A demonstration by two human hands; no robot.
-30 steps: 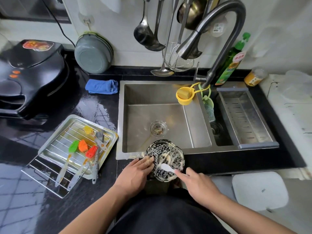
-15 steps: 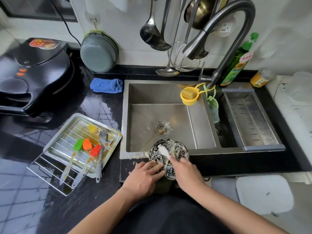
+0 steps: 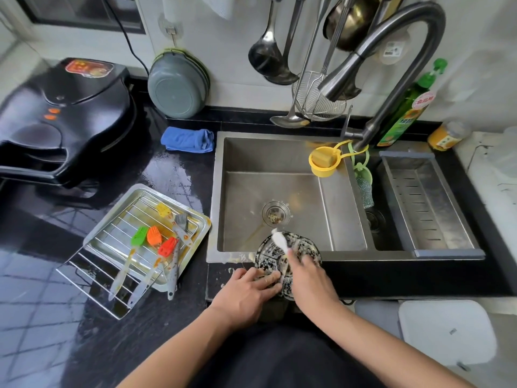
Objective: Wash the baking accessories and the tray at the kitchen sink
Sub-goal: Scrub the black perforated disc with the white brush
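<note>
A round dark mould smeared with batter rests on the front rim of the sink. My left hand grips the mould's near left edge. My right hand holds a white spatula whose tip lies over the mould's far edge. On the black counter to the left sits a metal baking tray with a wire rack in it. Several silicone brushes in green, orange, red, yellow and grey lie across the rack.
A faucet arches over the sink; a yellow cup hangs on it. A drain basket sits in the right basin. A green soap bottle, a blue cloth, a black electric griddle and hanging ladles surround the sink.
My right hand moved left and forward over the mould, carrying the spatula from the near side to the far edge. My left hand slid further onto the mould's near edge.
</note>
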